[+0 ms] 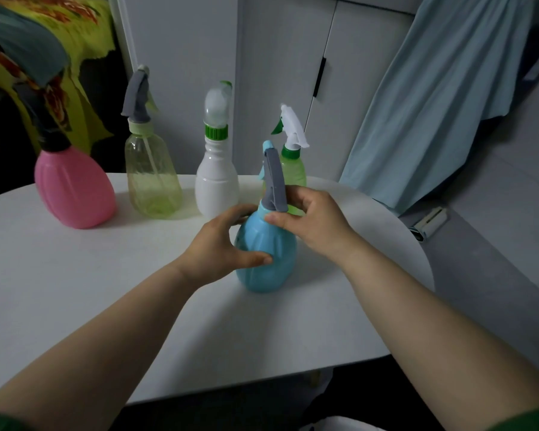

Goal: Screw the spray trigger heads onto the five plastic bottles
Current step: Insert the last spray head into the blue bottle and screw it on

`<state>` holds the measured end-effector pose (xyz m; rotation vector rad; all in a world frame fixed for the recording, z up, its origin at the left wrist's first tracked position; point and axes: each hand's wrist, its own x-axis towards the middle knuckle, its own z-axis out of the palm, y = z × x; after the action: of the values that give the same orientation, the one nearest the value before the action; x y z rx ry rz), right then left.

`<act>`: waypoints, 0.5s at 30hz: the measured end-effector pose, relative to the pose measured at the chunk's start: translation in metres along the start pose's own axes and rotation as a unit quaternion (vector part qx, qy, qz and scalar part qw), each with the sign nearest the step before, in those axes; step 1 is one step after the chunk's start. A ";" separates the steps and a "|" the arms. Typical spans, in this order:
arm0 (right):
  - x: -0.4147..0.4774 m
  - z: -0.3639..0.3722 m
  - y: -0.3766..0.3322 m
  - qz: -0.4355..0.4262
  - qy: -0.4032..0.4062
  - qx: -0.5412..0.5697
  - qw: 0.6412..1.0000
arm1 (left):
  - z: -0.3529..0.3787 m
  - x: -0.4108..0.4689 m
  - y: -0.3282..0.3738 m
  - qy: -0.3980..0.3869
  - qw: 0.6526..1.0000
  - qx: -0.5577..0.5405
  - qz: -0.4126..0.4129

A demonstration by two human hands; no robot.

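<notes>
- one camera only, worn on the person's head.
- it looks forward and down at the white table [75, 290], quite close.
- both bare arms reach in from the bottom edge.
- cupboard doors [280, 73] stand behind.

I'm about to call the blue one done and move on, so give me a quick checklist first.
1. Blue bottle upright on the table: ok.
2. Left hand steadying its body: ok.
3. Right hand on the collar under the grey trigger head: ok.
4. Head fully tightened: cannot tell.
5. The other four bottles carry heads: ok.
6. Those four screwed tight: cannot tell.
</notes>
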<state>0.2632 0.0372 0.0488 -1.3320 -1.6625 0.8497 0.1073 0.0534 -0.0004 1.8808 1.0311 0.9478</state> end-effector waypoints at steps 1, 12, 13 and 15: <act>-0.002 0.003 0.001 -0.005 0.023 -0.007 1.000 | 0.001 0.000 0.000 0.003 1.000 0.001 0.000; -0.014 0.022 -0.001 0.001 0.143 -0.039 0.989 | 0.004 -0.002 0.002 0.011 1.000 0.022 -0.012; -0.014 0.022 -0.002 0.004 0.138 -0.038 0.990 | 0.004 -0.003 0.003 0.011 1.000 0.021 -0.013; -0.014 0.020 -0.005 0.010 0.125 -0.041 0.991 | 0.004 -0.006 0.004 0.008 1.000 0.014 -0.015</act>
<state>0.2448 0.0225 0.0422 -1.4496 -1.5016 0.6030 0.1096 0.0458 -0.0001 1.8787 1.0838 0.9369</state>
